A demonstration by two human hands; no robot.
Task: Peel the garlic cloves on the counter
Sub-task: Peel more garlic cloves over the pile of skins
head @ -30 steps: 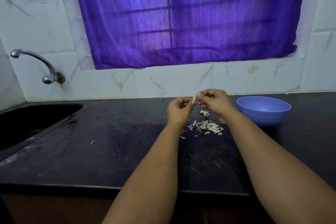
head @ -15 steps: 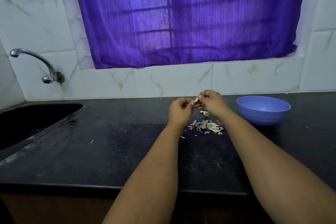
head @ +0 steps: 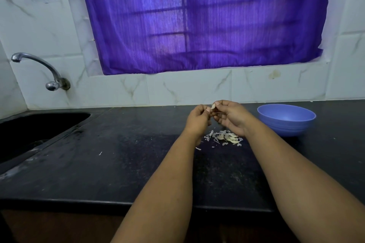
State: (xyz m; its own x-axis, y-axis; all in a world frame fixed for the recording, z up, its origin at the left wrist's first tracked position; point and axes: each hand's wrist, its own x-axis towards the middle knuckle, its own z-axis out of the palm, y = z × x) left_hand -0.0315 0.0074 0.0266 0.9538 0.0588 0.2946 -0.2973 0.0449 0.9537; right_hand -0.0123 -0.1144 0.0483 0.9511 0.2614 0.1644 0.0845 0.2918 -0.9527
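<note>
Hands — left hand (head: 198,119), right hand (head: 230,117) — pinch garlic clove (head: 213,106) above peels (head: 224,137); bowl (head: 286,122) right.

A home kitchen: a black stone counter (head: 122,163) runs to a sunken dark sink (head: 35,130) under a curved chrome wall tap (head: 39,69), well left of the fingers (head: 217,103). White marble-veined wall tiles (head: 187,87) rise beyond them, below a purple cloth curtain (head: 197,19) (window bars showing through).

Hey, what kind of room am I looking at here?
Most likely a home kitchen: a dark stone counter with a sink set in it, a wall tap on marble-look tiles, and garlic peels beside a blue bowl.
</note>
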